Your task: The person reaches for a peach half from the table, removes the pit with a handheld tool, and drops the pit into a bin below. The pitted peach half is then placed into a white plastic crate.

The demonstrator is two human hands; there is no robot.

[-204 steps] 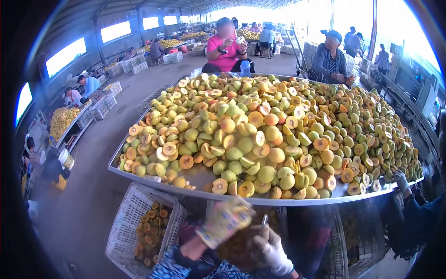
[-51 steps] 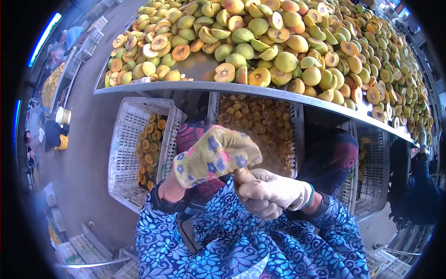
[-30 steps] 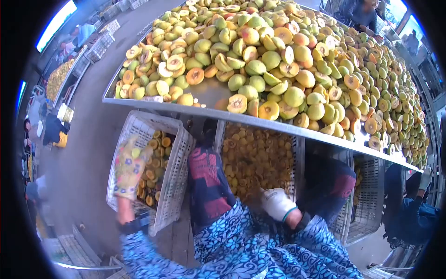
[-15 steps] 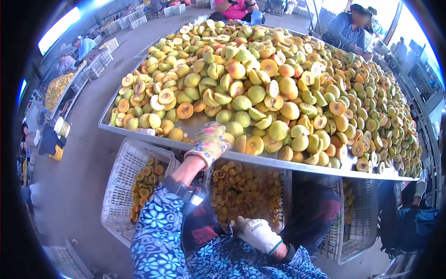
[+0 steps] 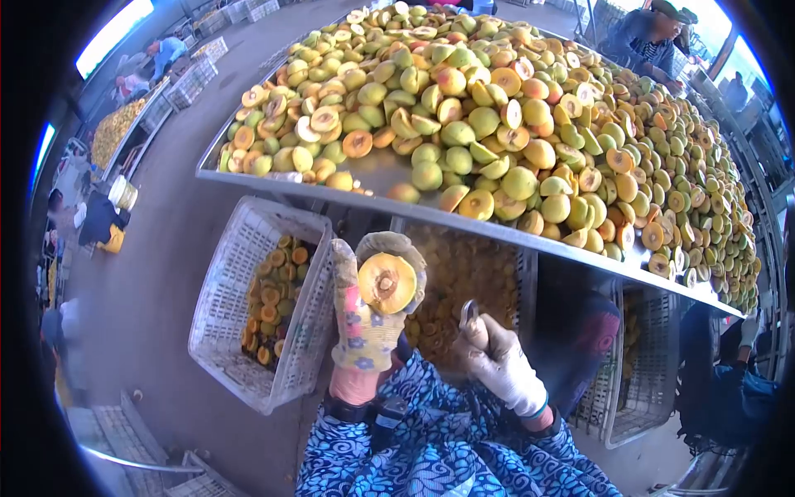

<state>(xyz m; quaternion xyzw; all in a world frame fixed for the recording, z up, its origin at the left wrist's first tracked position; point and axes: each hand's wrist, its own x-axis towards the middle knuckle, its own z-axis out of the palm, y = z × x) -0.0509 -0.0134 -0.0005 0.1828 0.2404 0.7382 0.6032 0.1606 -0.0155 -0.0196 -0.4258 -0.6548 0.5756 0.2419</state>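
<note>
My left hand [image 5: 365, 338], in a flower-patterned glove, is raised in front of the table edge. It cups a peach half [image 5: 387, 283], cut face up, with the brown pit still in the centre. To its right, my right hand [image 5: 509, 369] in a white glove is closed round a small pitting tool [image 5: 469, 313]; its curved metal tip points up and its handle is mostly covered by my fingers. The tool and the peach half are apart. Many halved peaches [image 5: 464, 132] are heaped on the metal table [image 5: 397, 205] beyond both hands.
A white crate [image 5: 248, 306] with peach halves stands at the left below the table. Behind my hands is another crate of fruit pieces [image 5: 447, 273]. A further crate [image 5: 642, 398] stands at the right. Another person [image 5: 642, 41] sits at the table's far right.
My left hand has come back from the table edge towards me, turned palm up with a peach half. My right hand has risen, bringing the tool's metal tip into view. The view has shifted.
</note>
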